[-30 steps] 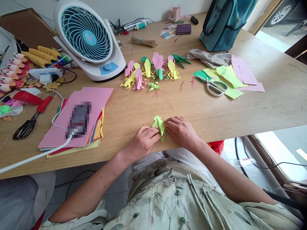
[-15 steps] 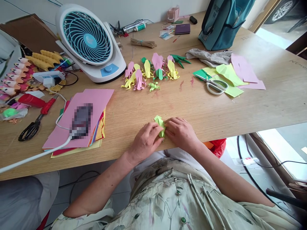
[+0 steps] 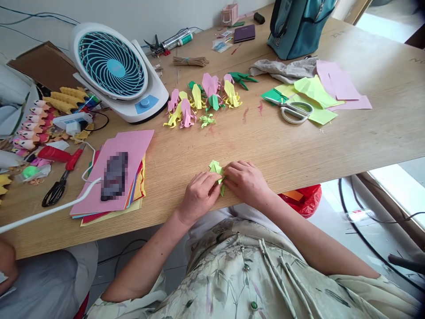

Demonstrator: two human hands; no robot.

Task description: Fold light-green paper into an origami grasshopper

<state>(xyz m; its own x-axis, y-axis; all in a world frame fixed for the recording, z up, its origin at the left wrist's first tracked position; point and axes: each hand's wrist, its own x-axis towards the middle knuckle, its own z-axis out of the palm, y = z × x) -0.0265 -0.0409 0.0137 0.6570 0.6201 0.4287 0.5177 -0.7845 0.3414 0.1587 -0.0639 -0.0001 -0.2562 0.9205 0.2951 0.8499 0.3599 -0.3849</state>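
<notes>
A small folded piece of light green paper (image 3: 215, 167) lies at the table's front edge between my hands. My left hand (image 3: 201, 191) pinches it from the left, thumb and fingers closed on its middle. From the right, my right hand (image 3: 245, 180) has its fingertips closed on the same paper, close against the left fingertips. One folded end sticks out beyond the fingers and a pointed tip shows below them. Folded paper figures in pink, yellow and green (image 3: 211, 85) stand in a group farther back, with a small light green one (image 3: 207, 120) in front.
A white fan (image 3: 146, 104) stands at the back left. Left of my hands are stacked coloured sheets (image 3: 89, 190) and black-and-red scissors (image 3: 61, 184). Grey-handled scissors (image 3: 296, 112) rest on cut paper at the right. A teal bag (image 3: 297, 37) stands behind. Another person's arm (image 3: 7, 263) shows at lower left.
The view has shifted a little. Both hands still hold the green paper, whose lower tip now shows below the fingers. Part of another person's arm has appeared at the lower left.
</notes>
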